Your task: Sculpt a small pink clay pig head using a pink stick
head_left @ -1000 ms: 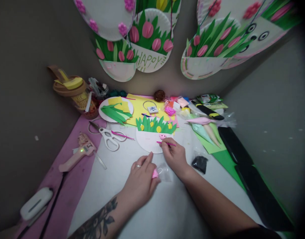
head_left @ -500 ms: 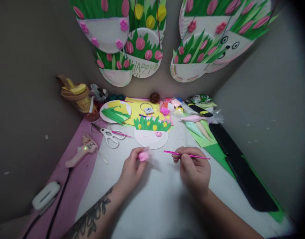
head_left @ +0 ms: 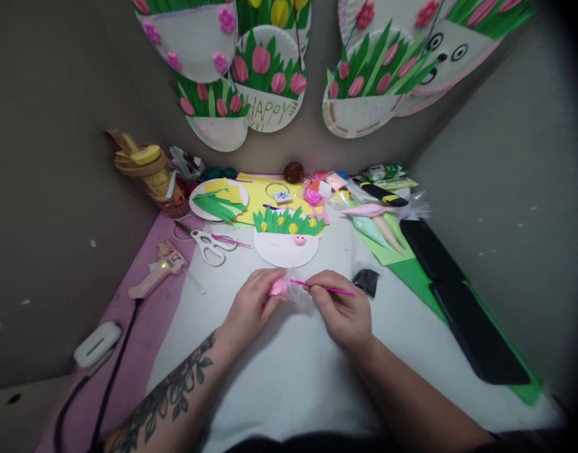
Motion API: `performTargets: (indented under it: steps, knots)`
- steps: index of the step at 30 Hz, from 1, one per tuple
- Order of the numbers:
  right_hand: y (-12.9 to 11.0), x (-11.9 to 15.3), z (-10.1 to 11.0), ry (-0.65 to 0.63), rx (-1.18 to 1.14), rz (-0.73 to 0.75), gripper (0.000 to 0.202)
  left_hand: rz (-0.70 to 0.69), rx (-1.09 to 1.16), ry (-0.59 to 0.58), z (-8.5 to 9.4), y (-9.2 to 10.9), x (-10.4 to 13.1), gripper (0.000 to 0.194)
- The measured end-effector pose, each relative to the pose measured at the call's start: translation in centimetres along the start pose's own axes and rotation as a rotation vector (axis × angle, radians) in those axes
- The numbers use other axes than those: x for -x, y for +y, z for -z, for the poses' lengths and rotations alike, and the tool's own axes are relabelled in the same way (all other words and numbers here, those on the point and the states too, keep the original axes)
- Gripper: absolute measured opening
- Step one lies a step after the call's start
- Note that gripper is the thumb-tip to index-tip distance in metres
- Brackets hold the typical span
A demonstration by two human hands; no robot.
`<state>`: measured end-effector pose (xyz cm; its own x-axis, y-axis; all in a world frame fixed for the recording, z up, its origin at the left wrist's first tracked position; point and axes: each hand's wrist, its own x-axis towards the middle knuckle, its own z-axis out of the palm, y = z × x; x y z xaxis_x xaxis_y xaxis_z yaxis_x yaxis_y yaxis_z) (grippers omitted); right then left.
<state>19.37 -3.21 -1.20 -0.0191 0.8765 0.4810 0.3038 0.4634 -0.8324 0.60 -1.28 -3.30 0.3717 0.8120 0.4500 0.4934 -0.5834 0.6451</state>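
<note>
The right hand [head_left: 343, 314] has moved inward, its grip closed on a slim pink stick [head_left: 340, 292], tip now at the crinkly clear bag [head_left: 299, 297]. The left hand [head_left: 252, 305] pinches that bag's pink lump [head_left: 278, 287] in its grip, near the smooth white plate [head_left: 282, 250] with spiky green paper [head_left: 272, 222].

The left forearm [head_left: 201, 393], toward seven o'clock, is bare and bears a dark tattoo [head_left: 178, 385] of a leafy branch, its pointed leaves drawn in line and shading, running lengthwise from near the wrist. The right forearm [head_left: 414, 387], toward five o'clock, is likewise bare; dark clothing [head_left: 289, 444] edges the view at six o'clock, its cut indistinct.
</note>
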Motion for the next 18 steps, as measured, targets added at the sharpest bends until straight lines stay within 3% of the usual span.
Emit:
performTargets:
  steps: [5,12,18]
  knots:
    - [0.9,0.1,-0.6,0.034,-0.138,-0.236,0.01,-0.053,0.004,0.016,0.0,0.0,-0.1,0.029]
    - [1.1,-0.7,-1.5,0.119,-0.69,-0.667,0.014,-0.056,0.043,-0.003,0.2,0.1,-0.1,0.028]
    - [0.6,-1.1,-1.9,0.13,-0.908,-0.835,0.017,-0.063,0.079,0.005,0.0,0.1,0.0,0.028]
